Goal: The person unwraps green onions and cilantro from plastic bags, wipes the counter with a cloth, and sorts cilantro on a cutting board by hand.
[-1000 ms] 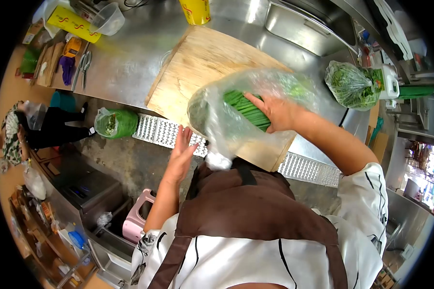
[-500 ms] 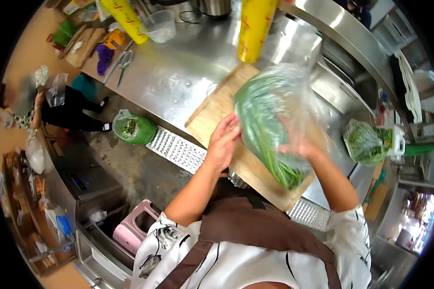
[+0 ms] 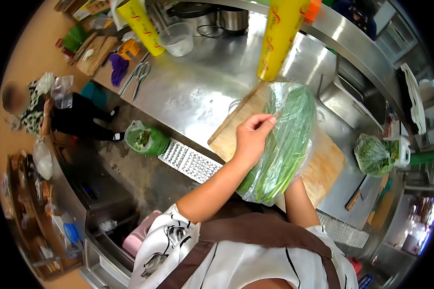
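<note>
A clear plastic bag (image 3: 287, 144) full of long green stalked vegetables is held up over a wooden cutting board (image 3: 325, 161). My left hand (image 3: 253, 137) is at the bag's left side, thumb and fingers pinched together on the plastic. Behind the bag, my right hand is hidden; only the forearm (image 3: 300, 204) shows, coming up beneath its lower end. The board lies on a stainless steel counter (image 3: 188, 86).
Yellow wrap boxes (image 3: 279, 43) stand on the counter. A cleaver (image 3: 357, 195) and a bag of leafy greens (image 3: 373, 154) lie right, near a sink (image 3: 354, 96). Scissors (image 3: 141, 77) lie left. A green bin (image 3: 147, 138) is on the floor; another person (image 3: 65, 108) stands beyond.
The vegetable bag has turned more upright, its stalk end now nearer my body. My left hand has moved right and closed on the plastic; my right hand has gone behind the bag.
</note>
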Tool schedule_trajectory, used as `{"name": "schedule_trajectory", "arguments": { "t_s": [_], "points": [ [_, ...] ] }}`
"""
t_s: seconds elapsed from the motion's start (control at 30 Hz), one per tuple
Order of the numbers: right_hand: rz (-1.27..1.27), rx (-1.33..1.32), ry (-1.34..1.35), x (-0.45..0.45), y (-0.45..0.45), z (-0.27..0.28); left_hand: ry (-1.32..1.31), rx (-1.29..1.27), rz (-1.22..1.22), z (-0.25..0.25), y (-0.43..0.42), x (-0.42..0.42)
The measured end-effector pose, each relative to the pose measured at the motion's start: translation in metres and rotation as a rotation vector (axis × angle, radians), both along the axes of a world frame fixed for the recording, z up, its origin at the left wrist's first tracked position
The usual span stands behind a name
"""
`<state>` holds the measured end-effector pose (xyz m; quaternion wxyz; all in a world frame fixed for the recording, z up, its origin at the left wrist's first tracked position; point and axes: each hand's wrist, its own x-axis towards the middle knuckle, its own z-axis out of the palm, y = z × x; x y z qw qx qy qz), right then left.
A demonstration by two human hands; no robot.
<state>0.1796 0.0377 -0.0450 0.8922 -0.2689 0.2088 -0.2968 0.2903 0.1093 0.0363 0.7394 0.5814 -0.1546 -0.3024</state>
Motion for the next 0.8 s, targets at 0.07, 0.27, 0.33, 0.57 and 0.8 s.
{"name": "schedule_trajectory", "arguments": {
  "t_s": [0.07, 0.27, 0.33, 0.57, 0.8],
  "points": [
    [0.052, 0.197, -0.101, -0.002, 0.000, 0.006, 0.299, -0.130, -0.049, 0.014, 0.000, 0.006],
    [0.036, 0.241, -0.214, -0.004, -0.006, 0.028, -0.453, 0.202, -0.103, 0.068, -0.007, 0.017],
    [0.028, 0.248, -0.262, -0.002, -0.010, 0.035, -0.749, 0.436, -0.112, 0.076, -0.011, 0.015],
    [0.055, 0.275, -0.376, 0.007, -0.029, 0.049, -0.321, 0.296, -0.231, 0.061, -0.013, 0.005],
    [0.167, 0.342, -0.474, 0.024, -0.019, 0.058, 0.198, -0.089, -0.079, 0.096, -0.008, 0.015]
  ]
}}
